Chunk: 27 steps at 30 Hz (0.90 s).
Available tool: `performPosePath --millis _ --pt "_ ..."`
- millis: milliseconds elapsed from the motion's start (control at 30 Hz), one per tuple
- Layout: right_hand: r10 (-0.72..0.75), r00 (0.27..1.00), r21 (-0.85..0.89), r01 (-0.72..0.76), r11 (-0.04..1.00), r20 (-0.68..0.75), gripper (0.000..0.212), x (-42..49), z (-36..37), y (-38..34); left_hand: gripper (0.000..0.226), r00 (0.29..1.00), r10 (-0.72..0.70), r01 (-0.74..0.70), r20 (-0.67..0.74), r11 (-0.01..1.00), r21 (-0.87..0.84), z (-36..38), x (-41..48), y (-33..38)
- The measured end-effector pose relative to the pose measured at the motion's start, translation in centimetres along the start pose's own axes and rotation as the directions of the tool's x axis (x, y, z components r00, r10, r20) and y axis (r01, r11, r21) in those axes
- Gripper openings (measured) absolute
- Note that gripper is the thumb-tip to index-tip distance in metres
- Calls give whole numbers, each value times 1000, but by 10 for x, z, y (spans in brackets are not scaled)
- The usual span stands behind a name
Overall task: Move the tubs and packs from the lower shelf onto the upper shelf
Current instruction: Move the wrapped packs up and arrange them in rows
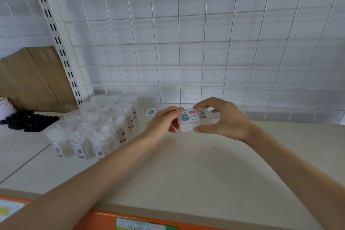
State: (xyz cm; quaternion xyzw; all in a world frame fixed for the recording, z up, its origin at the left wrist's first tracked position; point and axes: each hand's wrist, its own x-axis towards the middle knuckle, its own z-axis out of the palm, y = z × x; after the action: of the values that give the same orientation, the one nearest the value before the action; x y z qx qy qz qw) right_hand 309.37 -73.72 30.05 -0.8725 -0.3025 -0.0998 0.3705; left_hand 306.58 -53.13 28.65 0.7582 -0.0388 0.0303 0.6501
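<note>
Both of my hands hold one small flat white pack [194, 118] with a teal cartoon label, a little above the cream upper shelf [186, 164]. My left hand [163, 124] pinches its left end; my right hand [224, 117] grips its right end, thumb below and fingers on top. Another pack of the same kind [153, 112] lies flat on the shelf just behind my left hand. Several clear round tubs [97, 127] with white labels stand in a cluster at the left of the shelf. The lower shelf is out of view.
A white wire grid [186, 43] backs the shelf, with a slotted upright post [56, 37] at the left. Black small items [28, 120] and a cardboard box [31, 78] sit on the neighbouring shelf. An orange price strip [140, 220] runs along the front edge.
</note>
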Motion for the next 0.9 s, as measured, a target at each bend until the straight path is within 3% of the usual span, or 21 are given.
performPosePath --millis 100,167,233,333,433,533,700,900 --pt "29 999 -98 -31 995 -22 52 0 1 1 23 994 96 -82 -50 971 225 -2 0 -5" --pt "95 994 -161 -102 982 -48 51 -1 3 6 20 946 315 -227 -80 815 533 -8 1 -10" --pt "168 984 -227 -179 957 -68 52 -2 6 13 22 893 445 -261 -67 633 729 -15 2 -11" --pt "237 970 -265 -244 933 -58 56 -3 13 27 38 927 376 -182 7 431 884 -22 7 -13" --pt "252 968 -247 -245 938 -4 63 -5 20 32 49 962 271 -113 26 309 944 -21 6 -19" --pt "158 987 -314 -156 936 -18 61 -5 20 27 53 980 200 -71 19 256 964 -20 5 -22" --pt "20 1000 -377 -16 926 5 37 -5 19 20 58 989 143 -79 42 261 962 -20 4 -23" --pt "56 984 -451 25 892 166 67 -1 33 20 58 990 124 -91 65 216 972 -24 7 -26"
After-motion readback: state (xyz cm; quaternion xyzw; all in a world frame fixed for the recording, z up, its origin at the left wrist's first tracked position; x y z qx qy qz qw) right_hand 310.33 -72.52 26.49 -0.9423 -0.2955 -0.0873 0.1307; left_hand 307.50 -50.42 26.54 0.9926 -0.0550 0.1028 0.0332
